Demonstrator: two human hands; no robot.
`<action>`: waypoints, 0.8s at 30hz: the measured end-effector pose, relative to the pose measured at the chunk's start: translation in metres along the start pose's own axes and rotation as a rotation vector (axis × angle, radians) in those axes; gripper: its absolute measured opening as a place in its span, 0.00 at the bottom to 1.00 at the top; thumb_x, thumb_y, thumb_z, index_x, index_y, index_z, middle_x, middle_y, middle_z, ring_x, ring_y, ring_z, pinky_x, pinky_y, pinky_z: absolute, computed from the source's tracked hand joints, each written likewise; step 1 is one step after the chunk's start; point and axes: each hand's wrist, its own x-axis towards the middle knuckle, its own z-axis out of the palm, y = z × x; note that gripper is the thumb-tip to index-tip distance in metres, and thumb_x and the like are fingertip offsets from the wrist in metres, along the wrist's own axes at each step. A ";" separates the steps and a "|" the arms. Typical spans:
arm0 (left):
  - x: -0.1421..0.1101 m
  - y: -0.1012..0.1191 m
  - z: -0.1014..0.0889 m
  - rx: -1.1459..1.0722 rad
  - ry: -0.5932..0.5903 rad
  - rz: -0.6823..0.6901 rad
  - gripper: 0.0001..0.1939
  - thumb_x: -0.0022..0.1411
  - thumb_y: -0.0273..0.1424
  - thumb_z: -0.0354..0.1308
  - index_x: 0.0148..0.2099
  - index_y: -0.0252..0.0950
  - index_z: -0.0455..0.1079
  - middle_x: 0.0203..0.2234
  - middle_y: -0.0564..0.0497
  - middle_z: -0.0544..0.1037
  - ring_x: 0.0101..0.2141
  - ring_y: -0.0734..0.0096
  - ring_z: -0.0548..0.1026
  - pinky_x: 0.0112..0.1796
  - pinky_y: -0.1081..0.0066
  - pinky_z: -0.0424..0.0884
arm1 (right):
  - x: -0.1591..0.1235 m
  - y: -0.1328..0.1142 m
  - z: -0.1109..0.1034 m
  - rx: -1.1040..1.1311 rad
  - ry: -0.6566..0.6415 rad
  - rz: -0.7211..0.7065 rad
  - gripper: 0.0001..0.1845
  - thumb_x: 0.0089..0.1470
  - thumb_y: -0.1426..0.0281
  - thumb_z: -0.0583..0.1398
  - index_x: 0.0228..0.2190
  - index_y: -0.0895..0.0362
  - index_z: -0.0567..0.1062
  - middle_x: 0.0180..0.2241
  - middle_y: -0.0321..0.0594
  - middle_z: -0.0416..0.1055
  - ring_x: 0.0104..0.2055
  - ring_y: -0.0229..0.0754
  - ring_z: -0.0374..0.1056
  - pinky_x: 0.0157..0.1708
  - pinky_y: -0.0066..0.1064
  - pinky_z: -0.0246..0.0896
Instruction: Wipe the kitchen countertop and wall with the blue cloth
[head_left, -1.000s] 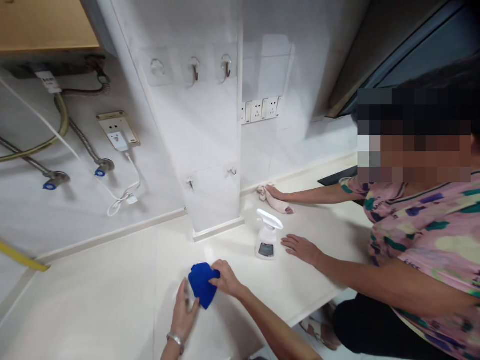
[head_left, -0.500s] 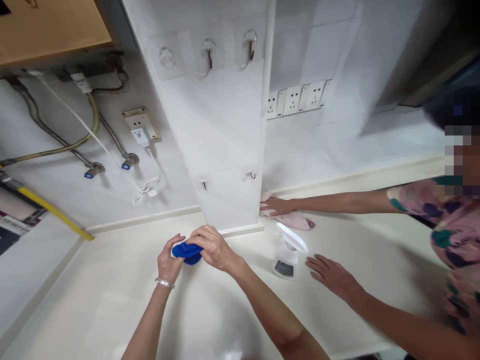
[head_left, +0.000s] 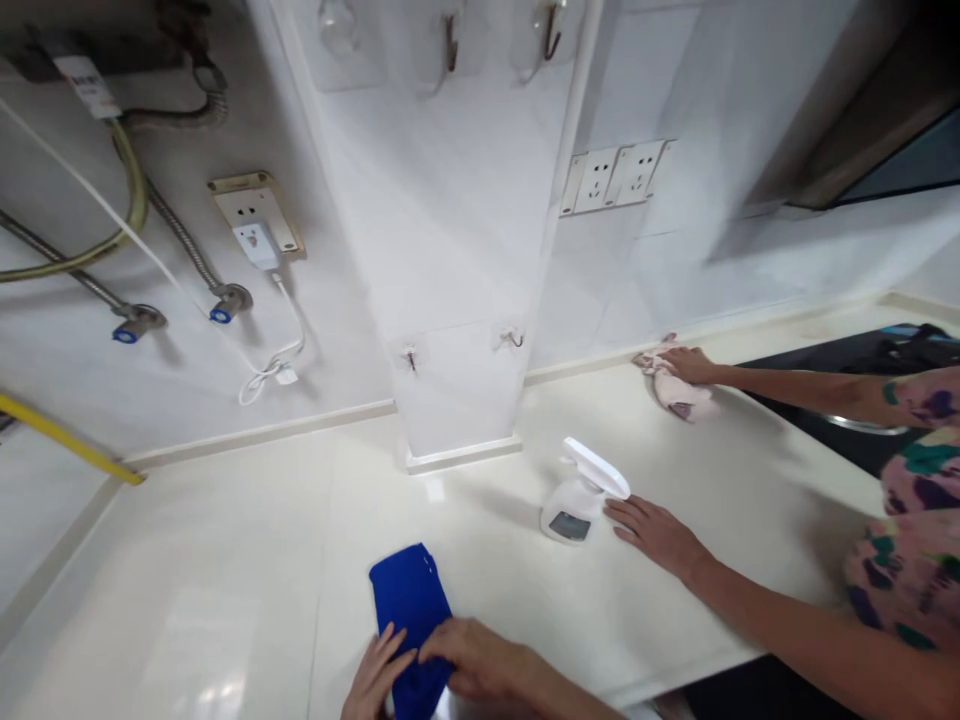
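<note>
A bright blue cloth (head_left: 409,600) lies folded lengthwise on the cream countertop (head_left: 225,530), near the bottom of the view. My left hand (head_left: 375,672) holds its lower left side with the fingers spread, and my right hand (head_left: 472,658) presses across its lower part from the right. The cloth's lower end is partly hidden under my hands. A white spray bottle (head_left: 579,500) with a white trigger head lies to the upper right of my hands, out of their reach by a short gap.
A co-worker's hand (head_left: 652,535) rests on the counter beside the bottle, and their other hand (head_left: 688,365) sits on a pink cloth (head_left: 675,395) at the back. Wall sockets, hoses, cables and hooks fill the tiled wall and pillar. A black cooktop (head_left: 825,400) lies at the right.
The blue cloth has gone from a small bunch between my hands to a longer flat fold, lower in view. The co-worker's pink cloth has moved right along the counter's back edge.
</note>
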 end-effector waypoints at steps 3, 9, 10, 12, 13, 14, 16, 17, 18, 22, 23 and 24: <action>0.014 0.009 -0.006 -0.177 0.062 -0.282 0.21 0.63 0.43 0.51 0.53 0.42 0.74 0.52 0.43 0.77 0.55 0.55 0.73 0.57 0.53 0.71 | 0.031 -0.001 -0.027 0.093 0.005 -0.019 0.27 0.45 0.75 0.56 0.49 0.51 0.75 0.47 0.38 0.77 0.48 0.43 0.73 0.51 0.31 0.66; 0.054 0.021 -0.020 -0.191 0.279 -0.712 0.33 0.59 0.51 0.50 0.55 0.31 0.68 0.55 0.35 0.71 0.56 0.49 0.70 0.57 0.51 0.69 | 0.079 0.013 -0.031 -0.117 0.273 0.155 0.28 0.54 0.72 0.56 0.57 0.58 0.67 0.57 0.50 0.68 0.58 0.51 0.65 0.58 0.48 0.62; 0.056 0.022 -0.021 -0.156 0.297 -0.730 0.35 0.58 0.51 0.50 0.57 0.29 0.65 0.57 0.33 0.68 0.58 0.48 0.67 0.58 0.50 0.67 | 0.076 0.017 -0.027 -0.171 0.325 0.160 0.29 0.55 0.72 0.56 0.59 0.59 0.65 0.59 0.52 0.66 0.60 0.52 0.63 0.59 0.51 0.61; 0.060 0.023 -0.020 -0.123 0.240 -0.771 0.37 0.60 0.50 0.48 0.63 0.29 0.59 0.57 0.33 0.67 0.57 0.47 0.67 0.57 0.49 0.66 | 0.061 0.025 -0.019 -0.212 0.421 0.156 0.27 0.59 0.72 0.53 0.60 0.57 0.64 0.59 0.52 0.66 0.61 0.51 0.62 0.60 0.52 0.61; 0.062 0.024 -0.019 -0.113 0.185 -0.789 0.36 0.62 0.50 0.46 0.64 0.31 0.57 0.56 0.34 0.69 0.56 0.48 0.68 0.56 0.48 0.67 | 0.048 0.029 -0.016 -0.204 0.461 0.154 0.26 0.60 0.72 0.52 0.60 0.56 0.64 0.59 0.51 0.66 0.61 0.50 0.62 0.60 0.51 0.62; 0.064 0.026 -0.018 -0.095 0.135 -0.806 0.36 0.63 0.49 0.45 0.65 0.32 0.55 0.54 0.35 0.70 0.54 0.47 0.70 0.55 0.48 0.68 | 0.034 0.031 -0.012 -0.190 0.496 0.157 0.25 0.61 0.71 0.51 0.60 0.55 0.65 0.58 0.49 0.67 0.61 0.49 0.63 0.59 0.50 0.63; 0.070 0.027 -0.014 -0.046 0.075 -0.804 0.35 0.64 0.46 0.46 0.66 0.31 0.53 0.51 0.35 0.72 0.52 0.47 0.71 0.54 0.49 0.68 | 0.002 0.035 -0.006 -0.158 0.547 0.181 0.23 0.62 0.71 0.50 0.57 0.53 0.68 0.56 0.48 0.69 0.59 0.48 0.65 0.58 0.49 0.66; 0.073 0.026 -0.012 -0.029 0.073 -0.785 0.33 0.64 0.43 0.46 0.66 0.29 0.54 0.51 0.34 0.72 0.53 0.48 0.70 0.54 0.50 0.67 | -0.015 0.037 -0.003 -0.145 0.567 0.198 0.22 0.63 0.70 0.50 0.55 0.52 0.69 0.55 0.47 0.71 0.58 0.48 0.67 0.57 0.48 0.67; 0.077 0.024 -0.011 -0.028 0.081 -0.758 0.31 0.64 0.40 0.45 0.65 0.28 0.54 0.51 0.34 0.72 0.53 0.49 0.70 0.55 0.51 0.67 | -0.031 0.038 0.000 -0.135 0.588 0.221 0.21 0.63 0.70 0.49 0.54 0.52 0.71 0.53 0.47 0.72 0.57 0.48 0.68 0.56 0.48 0.68; 0.099 -0.006 -0.026 -0.131 0.079 -0.575 0.25 0.62 0.29 0.45 0.61 0.34 0.62 0.53 0.40 0.72 0.51 0.60 0.73 0.54 0.59 0.70 | -0.081 0.044 0.005 -0.139 0.681 0.319 0.18 0.64 0.68 0.49 0.49 0.50 0.74 0.50 0.46 0.74 0.53 0.47 0.71 0.53 0.46 0.71; 0.106 -0.018 -0.037 -0.137 0.073 -0.532 0.23 0.61 0.28 0.46 0.59 0.36 0.65 0.52 0.42 0.73 0.48 0.61 0.74 0.53 0.60 0.71 | -0.089 0.045 0.005 -0.146 0.709 0.334 0.17 0.64 0.68 0.49 0.49 0.50 0.74 0.49 0.45 0.75 0.53 0.47 0.72 0.53 0.46 0.72; 0.114 -0.030 -0.049 -0.127 0.077 -0.498 0.22 0.60 0.28 0.47 0.56 0.38 0.67 0.49 0.44 0.75 0.46 0.62 0.75 0.53 0.60 0.71 | -0.095 0.046 0.004 -0.154 0.734 0.343 0.17 0.64 0.68 0.49 0.48 0.50 0.74 0.49 0.45 0.75 0.52 0.47 0.72 0.52 0.46 0.72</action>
